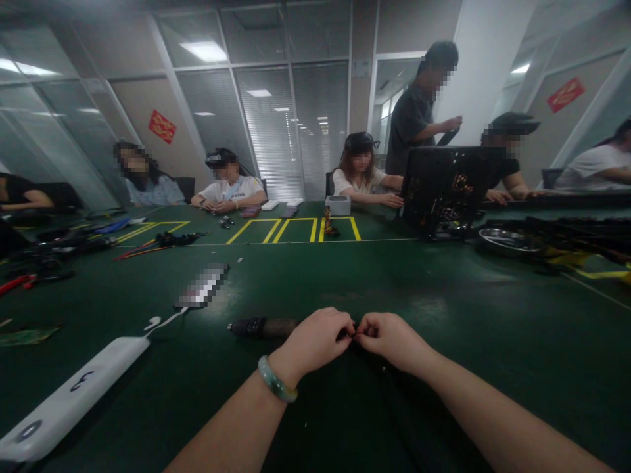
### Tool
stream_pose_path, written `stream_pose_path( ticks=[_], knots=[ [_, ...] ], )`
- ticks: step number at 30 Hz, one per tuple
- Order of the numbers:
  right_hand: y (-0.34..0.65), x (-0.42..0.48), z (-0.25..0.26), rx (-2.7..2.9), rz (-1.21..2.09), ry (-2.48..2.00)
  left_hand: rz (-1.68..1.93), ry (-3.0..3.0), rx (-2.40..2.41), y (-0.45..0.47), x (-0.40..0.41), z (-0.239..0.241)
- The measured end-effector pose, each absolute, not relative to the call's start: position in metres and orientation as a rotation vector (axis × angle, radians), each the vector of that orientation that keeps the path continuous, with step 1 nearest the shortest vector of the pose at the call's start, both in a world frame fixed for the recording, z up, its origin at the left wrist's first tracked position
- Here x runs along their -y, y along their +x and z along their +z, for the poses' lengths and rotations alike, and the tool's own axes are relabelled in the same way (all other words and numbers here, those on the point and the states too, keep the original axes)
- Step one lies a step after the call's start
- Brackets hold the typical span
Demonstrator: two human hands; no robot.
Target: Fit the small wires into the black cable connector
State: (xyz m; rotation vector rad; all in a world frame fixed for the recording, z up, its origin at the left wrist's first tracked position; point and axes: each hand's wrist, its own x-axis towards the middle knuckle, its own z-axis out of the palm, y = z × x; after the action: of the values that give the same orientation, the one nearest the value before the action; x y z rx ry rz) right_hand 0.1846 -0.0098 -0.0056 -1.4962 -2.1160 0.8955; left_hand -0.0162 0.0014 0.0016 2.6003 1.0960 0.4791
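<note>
My left hand [315, 341] and my right hand [389, 340] meet fingertip to fingertip low over the dark green table [444, 341]. Both are closed in a pinch on a small dark item [353, 335] between them; it is too small to name. A jade bangle [276, 381] circles my left wrist. Just left of my left hand lies a dark cylindrical tool [261, 326] on the table, partly hidden behind the hand.
A white power bank [73, 401] lies at the near left, cabled to a phone [202, 287]. Cables and tools [54, 253] clutter the far left. A black frame [446, 190] and more gear [552, 236] stand at the right. Several people sit or stand round the far side.
</note>
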Motion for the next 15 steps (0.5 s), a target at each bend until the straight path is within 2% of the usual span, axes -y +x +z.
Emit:
stream_pose_path(
  ticks=[15],
  knots=[
    [0.188, 0.000, -0.017, 2.052, 0.837, -1.520, 0.561, 2.567, -1.256, -0.008, -0.003, -0.002]
  ],
)
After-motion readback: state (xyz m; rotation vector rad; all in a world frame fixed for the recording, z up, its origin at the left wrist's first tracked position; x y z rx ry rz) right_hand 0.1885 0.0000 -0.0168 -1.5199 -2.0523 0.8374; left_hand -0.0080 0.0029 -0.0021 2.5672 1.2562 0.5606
